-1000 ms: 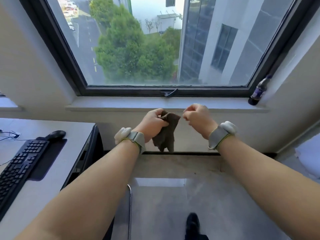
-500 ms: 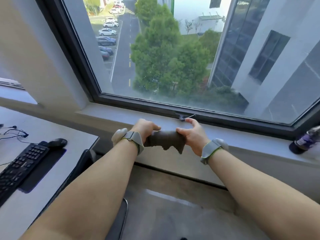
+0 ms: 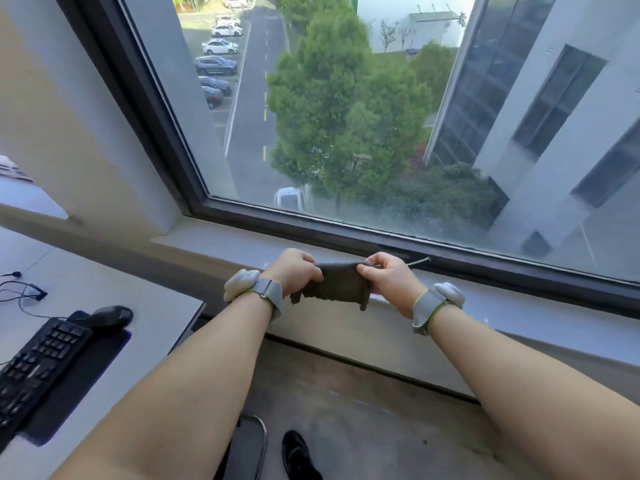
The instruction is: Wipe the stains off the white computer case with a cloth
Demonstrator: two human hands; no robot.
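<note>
Left hand (image 3: 294, 271) and right hand (image 3: 389, 280) each pinching an upper corner of brown cloth (image 3: 337, 284), stretched taut, long axis left-right, hanging before windowsill (image 3: 519, 299)

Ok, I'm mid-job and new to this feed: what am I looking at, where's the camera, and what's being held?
There is no machine here. A person works with two bare hands, and the one picture comes from a wide-angle camera worn on their head, looking forward and down over both forearms. Each wrist wears a grey band.

The left hand and the right hand each pinch an upper corner of a dark brown cloth, holding it spread between them in front of the window sill. Both have a closed grip on it.

At lower left a desk carries a black keyboard, a black mouse and some thin cables. The white computer case is not in view.
</note>
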